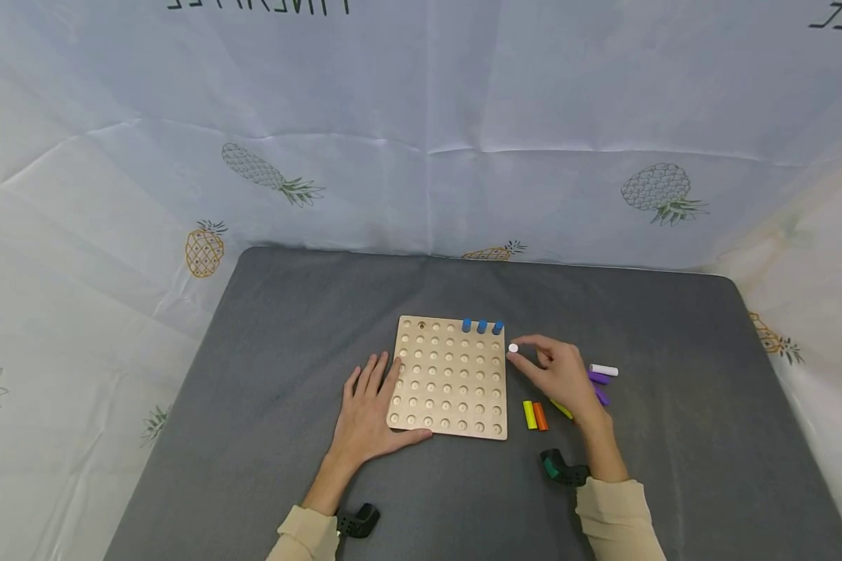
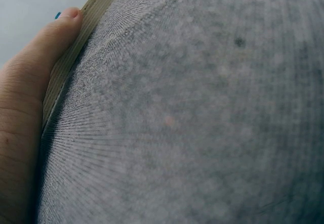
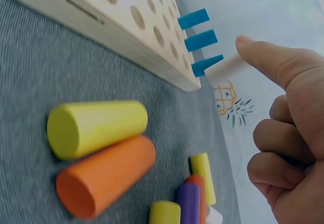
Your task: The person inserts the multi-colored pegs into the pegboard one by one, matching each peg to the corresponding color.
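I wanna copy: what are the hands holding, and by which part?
The right hand pinches a white peg by one end. The left hand only touches the board.

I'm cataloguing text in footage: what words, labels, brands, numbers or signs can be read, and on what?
"PINEAPPLE", probably: on the cloth, reversed and cut off by the head view's top edge.
Upper right, same cloth: letter fragments, too cut off to read.
Board, pegs: no text seen.
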The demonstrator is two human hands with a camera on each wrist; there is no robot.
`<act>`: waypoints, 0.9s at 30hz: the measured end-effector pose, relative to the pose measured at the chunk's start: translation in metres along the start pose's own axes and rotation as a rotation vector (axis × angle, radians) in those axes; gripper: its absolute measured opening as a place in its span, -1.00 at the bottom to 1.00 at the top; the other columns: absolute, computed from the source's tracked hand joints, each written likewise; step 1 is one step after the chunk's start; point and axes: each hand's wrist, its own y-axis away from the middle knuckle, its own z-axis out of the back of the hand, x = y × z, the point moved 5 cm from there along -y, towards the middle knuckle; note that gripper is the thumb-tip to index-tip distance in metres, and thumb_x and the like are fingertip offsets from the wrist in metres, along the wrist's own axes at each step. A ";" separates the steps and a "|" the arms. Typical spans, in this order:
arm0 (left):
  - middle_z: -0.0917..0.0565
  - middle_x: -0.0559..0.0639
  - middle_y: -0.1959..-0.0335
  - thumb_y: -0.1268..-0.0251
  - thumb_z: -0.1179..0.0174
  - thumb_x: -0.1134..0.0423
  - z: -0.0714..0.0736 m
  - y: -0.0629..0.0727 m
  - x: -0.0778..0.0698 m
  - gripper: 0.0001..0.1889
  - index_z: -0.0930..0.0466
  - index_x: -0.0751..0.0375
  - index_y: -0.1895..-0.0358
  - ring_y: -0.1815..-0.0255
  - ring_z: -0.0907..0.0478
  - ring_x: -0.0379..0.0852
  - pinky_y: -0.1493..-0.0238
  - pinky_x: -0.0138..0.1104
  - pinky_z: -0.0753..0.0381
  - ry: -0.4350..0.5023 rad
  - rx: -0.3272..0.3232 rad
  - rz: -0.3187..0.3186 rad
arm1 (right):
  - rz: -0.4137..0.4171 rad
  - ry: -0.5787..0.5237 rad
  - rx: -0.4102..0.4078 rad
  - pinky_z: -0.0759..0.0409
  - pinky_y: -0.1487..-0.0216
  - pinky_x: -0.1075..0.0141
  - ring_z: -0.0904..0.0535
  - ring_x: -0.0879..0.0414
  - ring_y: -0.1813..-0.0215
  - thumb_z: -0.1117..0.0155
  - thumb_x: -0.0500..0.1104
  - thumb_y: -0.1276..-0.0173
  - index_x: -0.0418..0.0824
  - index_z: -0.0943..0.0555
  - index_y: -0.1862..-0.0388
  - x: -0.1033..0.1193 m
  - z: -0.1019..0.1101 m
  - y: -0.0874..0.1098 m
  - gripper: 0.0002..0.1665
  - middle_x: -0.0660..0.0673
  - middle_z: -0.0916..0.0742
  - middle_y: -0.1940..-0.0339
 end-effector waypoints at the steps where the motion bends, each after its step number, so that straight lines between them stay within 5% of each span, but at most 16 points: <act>1: -0.22 0.15 -0.64 0.24 -0.28 -0.66 0.000 0.000 0.000 0.36 -0.05 0.01 -0.66 -0.66 -0.15 0.16 -0.58 0.12 -0.10 -0.001 0.001 0.001 | 0.002 -0.011 -0.003 -0.10 0.58 0.42 0.01 0.37 0.67 -0.49 -0.12 -0.32 -0.17 -0.77 0.05 0.001 -0.001 -0.001 -0.74 0.11 -0.18 0.72; 27: -0.23 0.15 -0.64 0.26 -0.31 -0.64 0.001 -0.001 0.000 0.36 -0.08 0.02 -0.65 -0.66 -0.16 0.16 -0.59 0.12 -0.10 0.000 0.010 0.012 | -0.001 -0.158 0.021 -0.07 0.61 0.41 0.03 0.29 0.68 -0.45 -0.12 -0.36 -0.21 -0.76 -0.02 0.018 -0.030 -0.016 -0.69 0.10 -0.18 0.74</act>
